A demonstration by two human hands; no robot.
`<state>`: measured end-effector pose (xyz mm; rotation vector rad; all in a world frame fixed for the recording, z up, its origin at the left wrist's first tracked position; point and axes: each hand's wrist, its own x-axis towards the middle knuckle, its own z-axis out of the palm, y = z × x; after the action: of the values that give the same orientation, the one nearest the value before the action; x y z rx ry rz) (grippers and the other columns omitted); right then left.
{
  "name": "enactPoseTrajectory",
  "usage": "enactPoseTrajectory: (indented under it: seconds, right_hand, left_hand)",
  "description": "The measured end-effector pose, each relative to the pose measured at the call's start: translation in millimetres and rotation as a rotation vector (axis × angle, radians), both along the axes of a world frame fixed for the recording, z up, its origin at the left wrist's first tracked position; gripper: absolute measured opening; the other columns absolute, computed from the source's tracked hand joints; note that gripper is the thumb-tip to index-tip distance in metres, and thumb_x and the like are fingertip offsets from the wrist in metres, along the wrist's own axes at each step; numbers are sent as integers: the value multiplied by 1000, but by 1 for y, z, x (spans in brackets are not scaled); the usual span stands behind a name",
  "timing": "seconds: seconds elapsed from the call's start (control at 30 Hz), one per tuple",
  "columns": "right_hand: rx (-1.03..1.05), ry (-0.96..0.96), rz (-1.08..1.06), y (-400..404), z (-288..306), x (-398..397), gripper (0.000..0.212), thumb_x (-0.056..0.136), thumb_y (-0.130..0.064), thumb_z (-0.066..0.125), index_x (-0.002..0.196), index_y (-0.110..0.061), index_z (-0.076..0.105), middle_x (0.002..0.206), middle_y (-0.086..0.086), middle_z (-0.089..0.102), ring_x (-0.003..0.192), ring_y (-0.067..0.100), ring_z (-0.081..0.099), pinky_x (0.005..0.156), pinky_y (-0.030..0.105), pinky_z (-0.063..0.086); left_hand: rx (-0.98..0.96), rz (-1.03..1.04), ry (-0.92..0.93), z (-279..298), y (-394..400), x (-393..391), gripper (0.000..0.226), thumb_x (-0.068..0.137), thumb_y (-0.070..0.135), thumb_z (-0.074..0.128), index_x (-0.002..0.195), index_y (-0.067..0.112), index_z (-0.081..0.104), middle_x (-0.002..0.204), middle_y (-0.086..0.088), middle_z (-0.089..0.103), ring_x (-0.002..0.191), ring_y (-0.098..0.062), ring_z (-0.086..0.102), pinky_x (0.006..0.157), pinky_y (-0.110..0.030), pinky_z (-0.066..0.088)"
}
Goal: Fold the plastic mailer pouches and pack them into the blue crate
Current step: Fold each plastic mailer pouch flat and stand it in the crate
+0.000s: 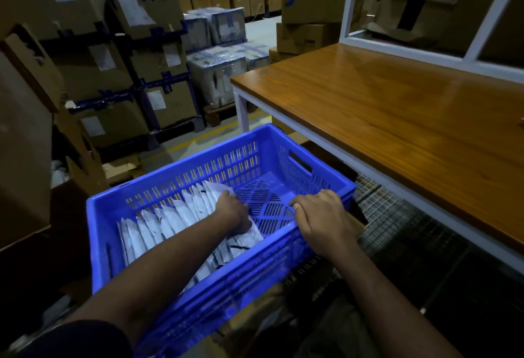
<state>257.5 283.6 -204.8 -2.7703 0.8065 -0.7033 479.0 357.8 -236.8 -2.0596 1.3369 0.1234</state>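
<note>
- One blue crate [181,190] sits low in front of the person, beside the wooden desk [397,119].
- About a dozen or more white folded pouches [170,219] stand in a row inside it, filling the left part; the exact count is hard to tell.
- Two hands are in view.
- The right part of the crate floor is bare, with room for more.
- The left hand [234,211] is inside the crate, at the right end of the row, its fingers curled around the last pouches.
- The right hand [319,216] rests on the crate's near rim at the right corner, fingers curled over the edge and gripping it.
- Many brown boxes [136,54] are stacked behind, well apart from the crate.
</note>
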Motion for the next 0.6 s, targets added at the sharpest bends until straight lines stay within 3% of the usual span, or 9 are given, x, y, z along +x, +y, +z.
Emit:
enactPoseTrajectory:
  seconds: [0.07, 0.17, 0.3, 0.6]
  right_hand:
    - [14, 27, -1, 1, 2, 0, 46, 100, -39, 25, 94, -23, 67, 76, -3, 64, 73, 22, 51, 86, 40, 38]
    - [30, 47, 0, 3, 4, -1, 51, 100, -41, 20, 95, -22, 67, 76, -2, 63, 74, 23, 51, 88, 40, 37]
    - [27, 92, -5, 5, 8, -2, 54, 100, -42, 15, 97, -23, 65, 78, -3, 62, 76, 22, 50, 91, 39, 35]
    - [78, 235, 29, 8, 22, -2, 63, 93, -48, 3, 104, -26, 62, 92, -5, 65, 85, 19, 48, 103, 41, 35]
  left_hand:
    - [48, 54, 16, 3, -1, 0, 57, 97, 52, 35, 141, 22, 55, 148, -4, 53, 138, -25, 44, 112, -43, 26]
    - [145, 97, -9, 15, -6, -7, 50, 91, 36, 46, 138, 24, 57, 149, -6, 51, 137, -27, 47, 112, -45, 29]
    - [258, 111, -35, 27, -10, -16, 51, 93, 29, 44, 143, 22, 50, 151, -10, 47, 138, -32, 44, 117, -54, 25]
    - [155, 100, -13, 18, -11, -15, 62, 90, 32, 47, 151, 25, 41, 157, -3, 39, 147, -26, 31, 120, -51, 18]
